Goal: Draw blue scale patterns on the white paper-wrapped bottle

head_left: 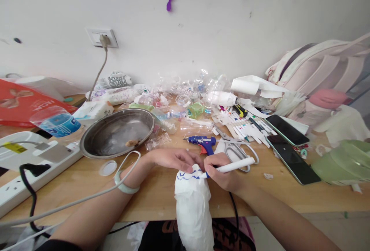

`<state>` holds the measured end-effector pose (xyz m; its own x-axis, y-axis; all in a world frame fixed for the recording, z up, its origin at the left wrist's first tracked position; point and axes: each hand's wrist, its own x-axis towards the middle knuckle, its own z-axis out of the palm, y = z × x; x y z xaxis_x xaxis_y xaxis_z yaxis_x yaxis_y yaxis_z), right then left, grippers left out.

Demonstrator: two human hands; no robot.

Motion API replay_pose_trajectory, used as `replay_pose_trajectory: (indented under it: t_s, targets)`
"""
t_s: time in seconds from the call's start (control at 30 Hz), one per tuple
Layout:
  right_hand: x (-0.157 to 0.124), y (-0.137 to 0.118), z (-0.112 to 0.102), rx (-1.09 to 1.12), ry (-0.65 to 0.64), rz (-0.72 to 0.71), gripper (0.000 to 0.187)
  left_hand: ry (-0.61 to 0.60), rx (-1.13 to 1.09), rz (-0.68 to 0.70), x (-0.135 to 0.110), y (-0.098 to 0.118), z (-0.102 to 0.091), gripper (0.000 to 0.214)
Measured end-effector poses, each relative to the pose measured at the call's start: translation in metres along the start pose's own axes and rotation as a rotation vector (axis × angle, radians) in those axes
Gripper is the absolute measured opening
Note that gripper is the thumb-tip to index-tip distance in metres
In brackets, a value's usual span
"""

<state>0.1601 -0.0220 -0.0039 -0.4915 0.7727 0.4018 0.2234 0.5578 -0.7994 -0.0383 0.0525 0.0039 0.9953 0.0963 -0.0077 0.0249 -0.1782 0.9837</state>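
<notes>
A white paper-wrapped bottle shape (193,208) lies at the table's front edge, its lower part reaching over my lap. Wavy blue lines run across its far end. My left hand (176,160) is closed over that far end, thumb on the paper, steadying it. In my right hand (221,172) is a white marker (235,165), gripped like a pen, with its blue tip at the drawn lines. Just beyond my hands lie a blue glue gun (202,141) and grey-handled scissors (234,151).
To the left are a metal basin (115,133), a power strip (37,174) and a white cable crossing my left forearm. Several markers (243,126), two phones (291,158) and a green container (343,162) lie right. Clear plastic bottles (199,83) crowd the back.
</notes>
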Motion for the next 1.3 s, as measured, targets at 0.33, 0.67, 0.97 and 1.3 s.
replay_pose_trajectory:
  t_s: [0.33,0.67,0.97,1.3]
  targets:
    - [-0.0040,0.0031,-0.0010,0.227,0.086,0.153,0.035,0.011,0.023,0.004,0.0003,0.0039,0.0008,0.034]
    - [-0.0014,-0.0004,0.0013,0.234,0.041,0.162,0.036,0.025,0.001,0.007,0.0008,0.0074,0.0029,0.033]
    - [-0.0017,0.0032,0.0024,0.183,-0.035,0.083,0.029,0.022,0.025,0.001,0.0003,0.0074,0.0027,0.033]
    - [0.0008,0.0024,0.0008,0.169,-0.052,0.095,0.031,-0.004,0.021,0.038,-0.0006,0.0044,0.0012,0.030]
